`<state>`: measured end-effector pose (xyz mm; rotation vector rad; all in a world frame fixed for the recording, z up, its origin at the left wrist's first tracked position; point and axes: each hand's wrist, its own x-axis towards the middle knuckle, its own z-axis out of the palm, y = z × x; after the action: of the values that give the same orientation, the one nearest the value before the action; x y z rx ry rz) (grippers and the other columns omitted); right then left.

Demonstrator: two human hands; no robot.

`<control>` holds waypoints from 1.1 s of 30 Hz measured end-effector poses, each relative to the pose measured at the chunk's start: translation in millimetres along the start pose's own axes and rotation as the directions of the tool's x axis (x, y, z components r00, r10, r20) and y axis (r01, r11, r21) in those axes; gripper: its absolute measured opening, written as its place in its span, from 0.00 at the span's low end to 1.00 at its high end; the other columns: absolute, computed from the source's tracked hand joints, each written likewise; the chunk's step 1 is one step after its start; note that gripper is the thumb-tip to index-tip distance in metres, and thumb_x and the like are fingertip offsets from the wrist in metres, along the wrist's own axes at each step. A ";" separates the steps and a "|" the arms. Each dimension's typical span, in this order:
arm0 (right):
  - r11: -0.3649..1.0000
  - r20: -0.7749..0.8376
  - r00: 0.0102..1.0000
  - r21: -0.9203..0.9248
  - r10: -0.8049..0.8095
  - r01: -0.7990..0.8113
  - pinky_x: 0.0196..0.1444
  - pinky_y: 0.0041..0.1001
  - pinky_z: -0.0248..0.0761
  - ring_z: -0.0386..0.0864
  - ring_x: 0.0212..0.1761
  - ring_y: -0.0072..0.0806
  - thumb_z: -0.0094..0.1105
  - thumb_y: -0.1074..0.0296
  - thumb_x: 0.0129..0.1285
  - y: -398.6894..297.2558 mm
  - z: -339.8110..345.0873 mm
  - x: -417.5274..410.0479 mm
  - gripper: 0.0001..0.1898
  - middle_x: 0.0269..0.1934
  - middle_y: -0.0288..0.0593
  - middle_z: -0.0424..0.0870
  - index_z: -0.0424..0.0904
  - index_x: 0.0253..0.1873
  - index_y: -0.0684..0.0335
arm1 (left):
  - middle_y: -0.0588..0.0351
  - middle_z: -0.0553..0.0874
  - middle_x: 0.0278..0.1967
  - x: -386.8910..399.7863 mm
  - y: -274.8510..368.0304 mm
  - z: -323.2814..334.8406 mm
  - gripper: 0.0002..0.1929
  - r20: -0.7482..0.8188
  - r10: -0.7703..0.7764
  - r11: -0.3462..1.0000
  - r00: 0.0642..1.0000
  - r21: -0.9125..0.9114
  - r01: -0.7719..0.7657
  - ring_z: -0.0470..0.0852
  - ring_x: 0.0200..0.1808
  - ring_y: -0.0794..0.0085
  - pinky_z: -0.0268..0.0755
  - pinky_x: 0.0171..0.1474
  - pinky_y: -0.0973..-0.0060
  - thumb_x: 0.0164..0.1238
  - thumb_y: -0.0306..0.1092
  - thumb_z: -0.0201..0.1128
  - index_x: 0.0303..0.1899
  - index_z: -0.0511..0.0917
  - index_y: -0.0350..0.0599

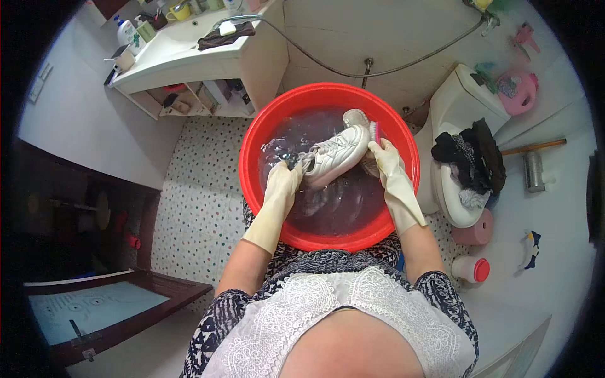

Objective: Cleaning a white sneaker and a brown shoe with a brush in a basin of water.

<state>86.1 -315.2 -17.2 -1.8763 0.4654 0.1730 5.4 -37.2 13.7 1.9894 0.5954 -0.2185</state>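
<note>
A large red plastic tub of dark water stands before me. My left hand, in a cream rubber glove, grips the heel end of a white lace-up sneaker above the water. The sneaker's toe points up and right. In a matching glove, my right hand holds a pink scrubbing brush beside the toe, its pale bristles towards the shoe. Another light-coloured shoe lies partly behind the sneaker, against the tub's right side. Its full outline is hidden.
Dark clothes lie on the toilet at right. A white washbasin cabinet with bottles stands at upper left. A metal shower hose hangs behind the tub. A red-lidded container stands on the floor at right.
</note>
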 end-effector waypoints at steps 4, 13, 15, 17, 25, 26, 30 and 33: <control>0.863 -0.149 0.951 -0.476 -0.272 0.172 0.71 0.31 0.68 0.81 0.66 0.37 0.54 0.62 0.77 -25.4 2.8 -39.9 0.28 0.67 0.56 0.81 0.66 0.78 0.62 | 0.38 0.87 0.55 20.7 -11.2 7.7 0.27 0.054 -0.053 0.990 0.997 -0.125 0.059 0.86 0.55 0.59 0.76 0.57 0.65 0.71 0.42 0.66 0.62 0.77 0.28; 0.737 0.188 0.970 -0.632 -0.156 0.241 0.46 0.32 0.76 0.81 0.34 0.30 0.51 0.63 0.80 -16.9 22.1 -53.9 0.27 0.49 0.45 0.87 0.64 0.81 0.50 | 0.31 0.85 0.57 -20.1 6.4 22.0 0.39 0.169 0.079 0.904 0.982 0.403 -0.142 0.85 0.59 0.43 0.75 0.63 0.57 0.65 0.48 0.72 0.71 0.67 0.35; 0.795 0.189 0.972 -0.565 -0.138 0.222 0.46 0.32 0.76 0.82 0.35 0.30 0.51 0.60 0.80 -11.7 23.2 -48.6 0.27 0.48 0.45 0.88 0.65 0.80 0.48 | 0.31 0.83 0.58 -25.5 0.1 30.2 0.41 0.003 0.277 0.827 0.961 0.508 -0.240 0.84 0.59 0.42 0.75 0.64 0.57 0.65 0.48 0.72 0.73 0.65 0.34; 0.847 0.181 0.976 -0.494 -0.122 0.197 0.47 0.32 0.76 0.83 0.35 0.30 0.52 0.58 0.79 -5.2 19.0 -42.1 0.27 0.47 0.45 0.88 0.65 0.80 0.46 | 0.30 0.82 0.60 -25.4 -1.2 32.2 0.43 -0.130 0.482 0.721 0.866 0.620 -0.309 0.84 0.59 0.41 0.76 0.64 0.56 0.65 0.48 0.72 0.74 0.63 0.33; 0.973 0.164 0.970 -0.118 -0.180 0.200 0.43 0.27 0.75 0.82 0.32 0.21 0.58 0.52 0.76 9.2 22.5 -34.5 0.30 0.40 0.38 0.87 0.65 0.80 0.39 | 0.35 0.90 0.40 10.3 -1.3 34.0 0.13 0.234 0.339 0.696 0.911 0.590 -0.410 0.91 0.43 0.42 0.84 0.48 0.54 0.67 0.38 0.66 0.42 0.89 0.36; 0.967 0.197 0.947 0.035 -0.254 0.253 0.33 0.19 0.68 0.74 0.29 0.15 0.65 0.59 0.74 4.3 24.4 -44.7 0.35 0.36 0.30 0.81 0.63 0.81 0.61 | 0.35 0.90 0.40 9.2 -3.3 31.6 0.12 0.232 0.325 0.694 0.917 0.601 -0.398 0.91 0.44 0.43 0.84 0.48 0.55 0.66 0.35 0.65 0.42 0.89 0.36; 0.988 0.170 0.977 -0.065 -0.126 0.139 0.40 0.23 0.75 0.80 0.32 0.19 0.63 0.56 0.73 10.8 17.7 -56.1 0.33 0.41 0.36 0.86 0.66 0.80 0.46 | 0.36 0.90 0.40 -8.5 46.4 13.2 0.11 0.337 0.292 0.598 0.895 0.666 -0.445 0.91 0.45 0.45 0.84 0.49 0.56 0.65 0.32 0.64 0.43 0.89 0.37; 0.888 0.165 0.951 -0.344 -0.263 0.305 0.45 0.30 0.77 0.83 0.37 0.30 0.68 0.53 0.69 -15.3 21.5 -84.8 0.39 0.41 0.42 0.87 0.61 0.82 0.48 | 0.38 0.90 0.35 -2.0 58.6 11.2 0.13 0.304 0.391 0.569 0.869 0.663 -0.487 0.91 0.41 0.48 0.83 0.45 0.58 0.67 0.36 0.62 0.39 0.88 0.36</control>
<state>17.2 -271.0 17.6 -2.2631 0.0736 0.1772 33.9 -69.4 55.1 2.8036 -0.1523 -0.2929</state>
